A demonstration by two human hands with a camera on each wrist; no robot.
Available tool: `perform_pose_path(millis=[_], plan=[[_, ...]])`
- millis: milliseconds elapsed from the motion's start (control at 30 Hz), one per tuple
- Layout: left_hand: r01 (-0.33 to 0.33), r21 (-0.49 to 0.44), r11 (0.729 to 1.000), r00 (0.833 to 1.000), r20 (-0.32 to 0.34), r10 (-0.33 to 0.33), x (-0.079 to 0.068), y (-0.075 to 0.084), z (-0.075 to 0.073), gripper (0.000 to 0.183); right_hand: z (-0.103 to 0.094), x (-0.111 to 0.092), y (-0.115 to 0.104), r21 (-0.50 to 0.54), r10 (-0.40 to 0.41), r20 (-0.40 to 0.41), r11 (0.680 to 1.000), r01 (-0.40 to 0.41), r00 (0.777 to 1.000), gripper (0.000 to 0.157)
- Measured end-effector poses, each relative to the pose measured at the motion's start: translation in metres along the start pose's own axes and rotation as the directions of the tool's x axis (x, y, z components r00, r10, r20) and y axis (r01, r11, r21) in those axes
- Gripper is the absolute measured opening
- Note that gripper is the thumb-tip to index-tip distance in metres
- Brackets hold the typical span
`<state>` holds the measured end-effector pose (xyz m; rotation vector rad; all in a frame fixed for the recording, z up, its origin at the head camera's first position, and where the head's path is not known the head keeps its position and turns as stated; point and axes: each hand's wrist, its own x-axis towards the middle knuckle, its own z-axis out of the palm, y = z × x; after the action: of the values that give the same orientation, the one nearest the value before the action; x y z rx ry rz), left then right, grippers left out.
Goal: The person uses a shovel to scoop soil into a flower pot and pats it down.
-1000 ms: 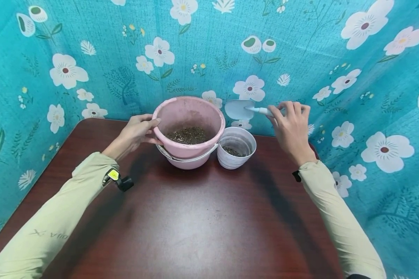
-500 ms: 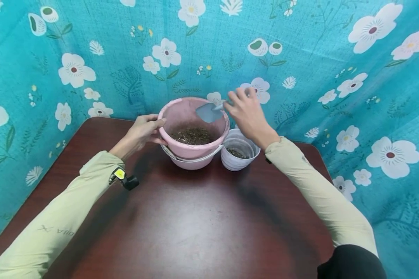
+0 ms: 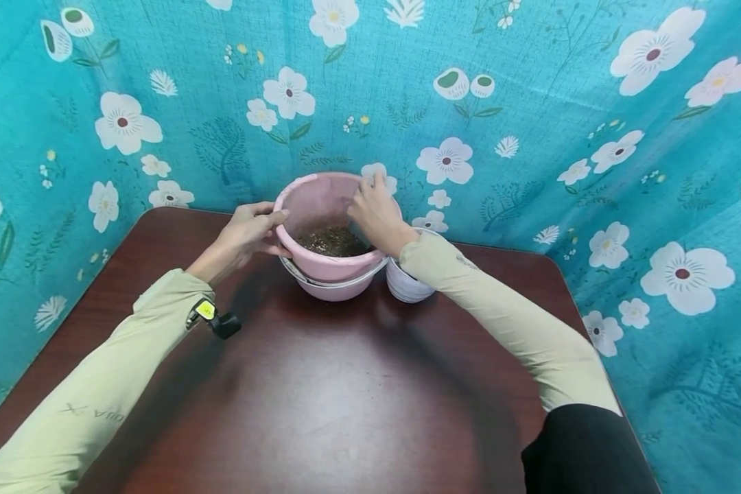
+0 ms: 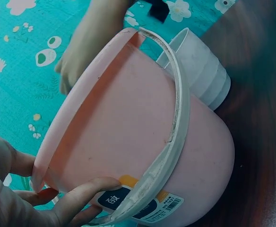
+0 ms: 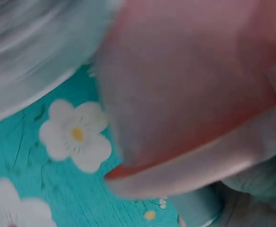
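Observation:
A pink bucket [image 3: 339, 266] with dark, crumbly soil [image 3: 328, 241] in it stands near the back of the table. My left hand [image 3: 247, 230] grips its rim from the left; in the left wrist view the thumb is at the rim and the fingers lie along the outer wall, by a label [image 4: 162, 210]. My right hand [image 3: 378, 214] reaches over the right side of the rim and holds a small blue trowel [image 3: 359, 233]. The trowel's blade is down at the soil, mostly hidden by the hand. Its pale blue handle [image 5: 197, 206] shows in the right wrist view.
Right beside the bucket is a ribbed white pot [image 3: 407, 285], partly covered by my right forearm. The bucket's white carrying handle [image 4: 181, 94] hangs down its front. A blue flowered cloth [image 3: 222, 103] rises behind the dark wooden table [image 3: 321, 384].
My right hand has moved left with the trowel, from above and right of the white pot, over the bucket's rim and down into the bucket. My left hand keeps its hold.

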<state>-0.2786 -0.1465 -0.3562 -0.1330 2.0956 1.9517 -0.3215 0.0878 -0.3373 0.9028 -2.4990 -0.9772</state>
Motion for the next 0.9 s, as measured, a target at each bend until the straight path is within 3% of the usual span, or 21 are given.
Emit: perform_pose_path(millis=[167,400,500,600,667,767,900], plan=[[-0.016,0.019,1.0,1.0,-0.006,0.016,-0.001,0.005,-0.004,0.056,0.003,0.016,0.001,-0.066,-0.009,0.012,0.998,0.009,1.0,0.033],[-0.014,0.03,0.999,1.0,-0.013,0.015,-0.004,0.003,-0.009,0.058,0.016,0.02,0.008,0.004,-0.084,-0.028,0.996,0.085,0.996,0.025],[-0.014,0.028,1.0,1.0,-0.011,0.015,-0.004,0.0,-0.008,0.058,0.025,0.02,0.007,0.123,-0.114,-0.053,0.985,0.12,0.992,0.018],[-0.014,0.035,0.999,1.0,-0.001,0.015,-0.003,-0.004,-0.006,0.058,0.034,0.019,0.006,0.263,-0.126,-0.068,0.954,0.14,0.99,0.013],[-0.013,0.034,0.999,1.0,0.008,0.013,-0.002,-0.005,-0.004,0.059,0.039,0.018,0.007,0.338,-0.132,-0.07,0.929,0.148,0.989,0.022],[-0.012,0.029,1.0,1.0,0.016,0.012,-0.003,-0.005,-0.001,0.06,0.043,0.016,0.009,0.404,-0.139,-0.06,0.902,0.152,0.988,0.028],[-0.023,0.028,0.999,1.0,0.02,0.023,-0.003,-0.002,0.002,0.061,0.044,0.015,0.015,0.442,-0.15,-0.077,0.881,0.168,0.986,0.022]])
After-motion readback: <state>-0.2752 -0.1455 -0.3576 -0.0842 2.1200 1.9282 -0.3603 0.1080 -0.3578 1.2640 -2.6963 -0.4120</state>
